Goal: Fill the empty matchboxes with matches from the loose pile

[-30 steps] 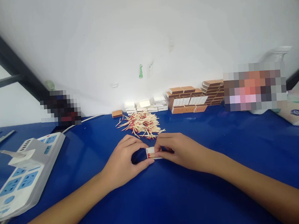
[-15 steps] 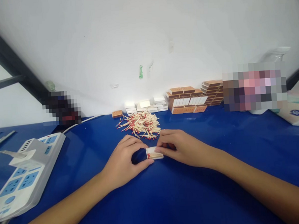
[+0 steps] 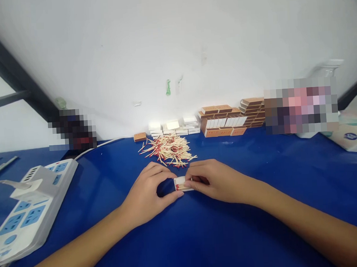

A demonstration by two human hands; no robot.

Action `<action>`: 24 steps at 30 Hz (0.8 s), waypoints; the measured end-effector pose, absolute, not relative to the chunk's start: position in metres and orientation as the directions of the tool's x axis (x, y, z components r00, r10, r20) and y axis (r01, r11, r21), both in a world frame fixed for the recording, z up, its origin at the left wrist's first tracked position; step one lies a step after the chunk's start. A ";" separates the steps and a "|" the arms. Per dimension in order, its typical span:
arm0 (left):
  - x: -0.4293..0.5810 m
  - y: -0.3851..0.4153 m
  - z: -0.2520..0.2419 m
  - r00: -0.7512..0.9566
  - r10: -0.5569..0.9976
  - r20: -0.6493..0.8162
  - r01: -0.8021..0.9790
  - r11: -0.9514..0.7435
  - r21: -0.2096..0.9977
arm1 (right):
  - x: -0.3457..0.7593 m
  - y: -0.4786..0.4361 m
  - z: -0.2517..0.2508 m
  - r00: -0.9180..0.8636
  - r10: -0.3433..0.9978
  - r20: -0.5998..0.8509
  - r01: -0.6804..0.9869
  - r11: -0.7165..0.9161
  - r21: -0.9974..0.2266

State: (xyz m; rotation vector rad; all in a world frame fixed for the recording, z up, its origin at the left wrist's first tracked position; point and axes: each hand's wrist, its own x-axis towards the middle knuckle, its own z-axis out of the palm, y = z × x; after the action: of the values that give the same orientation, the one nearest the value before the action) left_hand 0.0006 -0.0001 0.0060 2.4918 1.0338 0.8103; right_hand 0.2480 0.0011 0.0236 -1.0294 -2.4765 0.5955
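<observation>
Lower centre: small white rectangular tray (image 3: 179, 180), only part-filled with red-tipped wooden matches (image 3: 179, 186) | our left hand (image 3: 153, 187) pinches its left end; our right hand (image 3: 211, 180) bunches fingertips over them, grip unclear | left over: loose match heap (image 3: 170, 148), frame centre

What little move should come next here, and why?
I'd have the right hand settle the matches flat along the near side of the tray. Its fingertips are in the tray by them, and bare space shows behind them. The left hand has thumb and finger at the tray's left end, so it could probably keep things steady.
</observation>
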 end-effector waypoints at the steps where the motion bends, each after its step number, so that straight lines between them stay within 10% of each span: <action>1: 0.001 0.000 0.006 0.577 0.723 0.379 0.540 -0.686 0.487 | 0.248 0.001 0.023 -0.656 0.731 0.187 0.567 0.641 -0.517; 24: 0.001 -0.002 0.008 0.580 0.724 0.374 0.543 -0.686 0.485 | 0.250 0.004 0.023 -0.634 0.725 0.269 0.571 0.673 -0.470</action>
State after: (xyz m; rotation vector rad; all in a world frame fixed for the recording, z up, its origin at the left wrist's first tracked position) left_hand 0.0011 -0.0017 0.0076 2.4954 1.0340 0.8016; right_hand 0.2502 0.0039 0.0231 -1.0089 -2.4502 0.4780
